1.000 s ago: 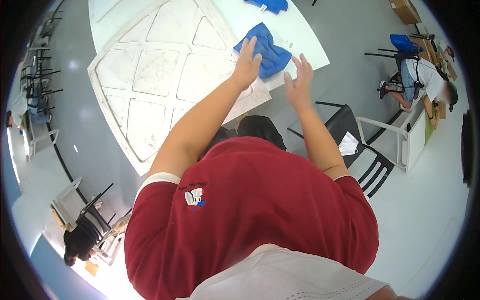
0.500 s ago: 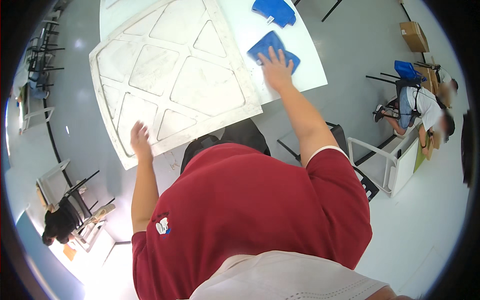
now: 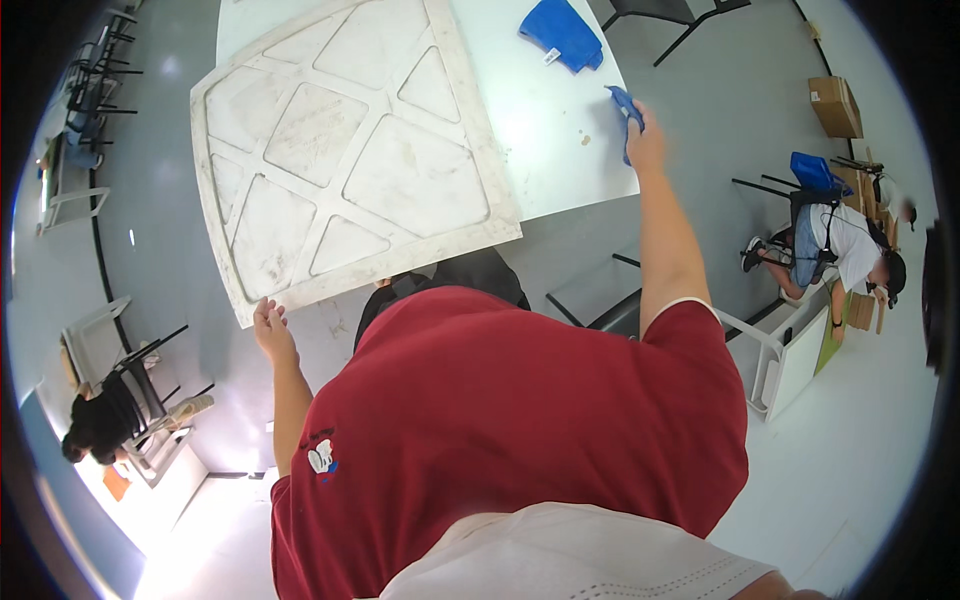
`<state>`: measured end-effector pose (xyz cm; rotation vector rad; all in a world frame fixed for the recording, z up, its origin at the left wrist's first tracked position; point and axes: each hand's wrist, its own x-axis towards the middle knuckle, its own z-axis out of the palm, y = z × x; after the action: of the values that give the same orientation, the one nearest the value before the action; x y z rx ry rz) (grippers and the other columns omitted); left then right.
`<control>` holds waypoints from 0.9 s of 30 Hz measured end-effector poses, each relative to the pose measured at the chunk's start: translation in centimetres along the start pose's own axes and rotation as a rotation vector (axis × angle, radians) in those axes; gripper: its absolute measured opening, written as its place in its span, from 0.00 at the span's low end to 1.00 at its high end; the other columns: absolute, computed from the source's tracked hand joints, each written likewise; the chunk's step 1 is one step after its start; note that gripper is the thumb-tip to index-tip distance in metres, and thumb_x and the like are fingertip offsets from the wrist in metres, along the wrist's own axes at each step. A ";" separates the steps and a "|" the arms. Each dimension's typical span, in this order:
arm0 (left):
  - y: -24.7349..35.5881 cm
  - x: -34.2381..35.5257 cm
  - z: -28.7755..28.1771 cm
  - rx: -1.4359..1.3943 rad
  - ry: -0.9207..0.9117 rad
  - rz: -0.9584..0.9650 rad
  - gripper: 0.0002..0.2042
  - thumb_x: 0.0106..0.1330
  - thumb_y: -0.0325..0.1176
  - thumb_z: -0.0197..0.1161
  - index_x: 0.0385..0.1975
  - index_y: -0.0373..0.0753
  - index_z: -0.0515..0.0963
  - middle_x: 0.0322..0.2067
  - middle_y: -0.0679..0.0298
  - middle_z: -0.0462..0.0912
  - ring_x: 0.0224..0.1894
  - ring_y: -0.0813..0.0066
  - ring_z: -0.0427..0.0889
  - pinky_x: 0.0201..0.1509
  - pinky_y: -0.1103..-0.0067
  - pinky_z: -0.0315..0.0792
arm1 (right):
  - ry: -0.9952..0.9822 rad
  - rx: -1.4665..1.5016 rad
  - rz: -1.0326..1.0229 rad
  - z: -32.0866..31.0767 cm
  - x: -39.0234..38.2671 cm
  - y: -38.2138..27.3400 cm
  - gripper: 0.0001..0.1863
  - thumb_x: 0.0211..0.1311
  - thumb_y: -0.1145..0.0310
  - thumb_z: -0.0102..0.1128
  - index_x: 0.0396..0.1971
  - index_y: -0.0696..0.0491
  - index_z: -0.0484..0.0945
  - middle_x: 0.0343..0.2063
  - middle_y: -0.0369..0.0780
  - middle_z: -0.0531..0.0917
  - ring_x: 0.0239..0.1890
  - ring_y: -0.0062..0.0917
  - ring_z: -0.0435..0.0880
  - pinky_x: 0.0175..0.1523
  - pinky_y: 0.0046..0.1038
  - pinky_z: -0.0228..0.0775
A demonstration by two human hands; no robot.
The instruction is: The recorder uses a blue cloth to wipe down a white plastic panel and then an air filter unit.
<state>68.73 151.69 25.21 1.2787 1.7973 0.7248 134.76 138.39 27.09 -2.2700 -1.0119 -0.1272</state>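
My right hand (image 3: 647, 140) is closed around a bunched blue cloth (image 3: 624, 105) at the right edge of the white table (image 3: 560, 180). Part of the cloth is hidden by the fingers. A large whitish panel (image 3: 340, 160), with raised crossing ribs and grey smudges, lies on the table's left part and overhangs its near edge. Beside the panel's near left corner is my left hand (image 3: 274, 332), its fingers loosely curled and holding nothing I can see. Whether it touches the rim is unclear. Another blue cloth (image 3: 562, 35) with a white tag lies farther back.
Small brownish spots (image 3: 585, 140) mark the tabletop. A dark chair (image 3: 615, 316) stands near my right side, another chair (image 3: 650, 10) beyond the table. At right a seated person (image 3: 845, 235) leans over a white table (image 3: 795, 365); a cardboard box (image 3: 835, 107) is behind.
My right hand has gone from lying spread on the nearer cloth to gripping it, lifted and shifted right. My left hand has drawn back from over the panel's edge to its corner.
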 end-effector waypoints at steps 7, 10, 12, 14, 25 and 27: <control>0.7 0.2 1.0 -0.107 -0.003 -0.041 0.16 0.65 0.30 0.45 0.52 0.36 0.66 0.45 0.57 0.74 0.43 0.72 0.76 0.42 0.81 0.69 | -0.372 1.443 0.635 1.5 0.3 -4.0 0.21 0.66 0.63 0.43 0.55 0.58 0.62 0.48 0.43 0.73 0.47 0.35 0.76 0.53 0.38 0.69; 4.2 -0.1 3.0 -0.244 -0.074 -0.012 0.18 0.64 0.32 0.48 0.54 0.35 0.65 0.46 0.56 0.74 0.44 0.73 0.75 0.44 0.80 0.69 | -0.670 1.700 0.689 2.0 0.2 -8.7 0.24 0.66 0.58 0.41 0.56 0.58 0.61 0.52 0.45 0.71 0.51 0.35 0.74 0.55 0.38 0.67; 7.2 -0.5 4.9 -0.299 -0.199 0.055 0.18 0.64 0.34 0.50 0.52 0.34 0.66 0.45 0.57 0.74 0.45 0.72 0.75 0.46 0.79 0.69 | -0.740 1.730 0.706 4.5 -0.3 -12.5 0.25 0.66 0.56 0.40 0.56 0.58 0.61 0.52 0.45 0.71 0.52 0.35 0.73 0.56 0.37 0.66; 10.5 -1.5 6.8 -0.339 -0.294 0.140 0.16 0.63 0.32 0.51 0.50 0.34 0.67 0.43 0.56 0.75 0.45 0.71 0.75 0.47 0.78 0.70 | -0.854 1.773 0.771 6.9 -1.4 -18.0 0.26 0.66 0.55 0.39 0.55 0.58 0.62 0.51 0.45 0.72 0.52 0.34 0.72 0.58 0.36 0.64; 11.5 4.6 0.3 -0.041 0.086 0.206 0.20 0.51 0.45 0.65 0.35 0.33 0.76 0.33 0.57 0.78 0.36 0.67 0.77 0.38 0.75 0.70 | -1.453 1.250 0.176 17.4 -15.0 -46.5 0.16 0.65 0.60 0.42 0.42 0.57 0.71 0.35 0.38 0.76 0.33 0.21 0.75 0.39 0.23 0.68; 8.1 7.1 -3.3 -0.104 0.173 0.118 0.17 0.50 0.41 0.65 0.31 0.32 0.77 0.27 0.56 0.78 0.30 0.65 0.76 0.36 0.75 0.69 | -1.531 1.236 0.173 19.2 -17.9 -50.6 0.15 0.65 0.60 0.43 0.38 0.56 0.72 0.32 0.37 0.76 0.31 0.19 0.74 0.37 0.22 0.67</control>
<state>68.70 160.99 31.53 1.2934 1.8057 1.0090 83.91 163.60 32.17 -0.9387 -0.9736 1.9305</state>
